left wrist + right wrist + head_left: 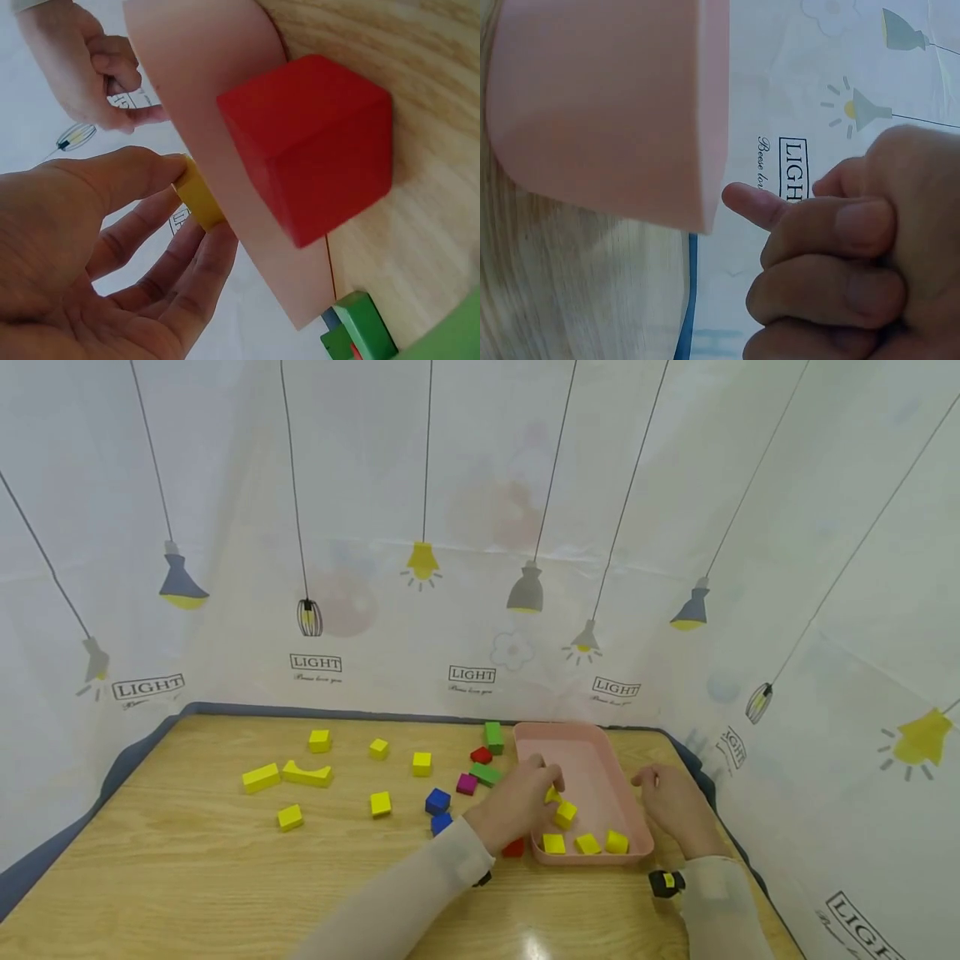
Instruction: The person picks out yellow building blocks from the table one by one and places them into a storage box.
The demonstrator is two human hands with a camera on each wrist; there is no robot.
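Note:
Above the pink tray (581,768), my left hand (517,806) pinches a yellow block (199,196) between thumb and fingertips. In the left wrist view the tray's wall hides part of that block. Several yellow blocks lie in the tray, such as a cube (553,844) near its front wall. At the tray's right side is my right hand (677,802), with nothing in it. The right wrist view shows most fingers (821,292) folded in against the palm, and one fingertip pointing out close to the tray's rim.
Left of the tray lie a red block (513,848), green blocks (493,737), a purple block (467,784) and blue blocks (438,802). Several yellow pieces, including an arched one (307,774), are spread farther left. A printed curtain (375,635) encloses the table (187,877).

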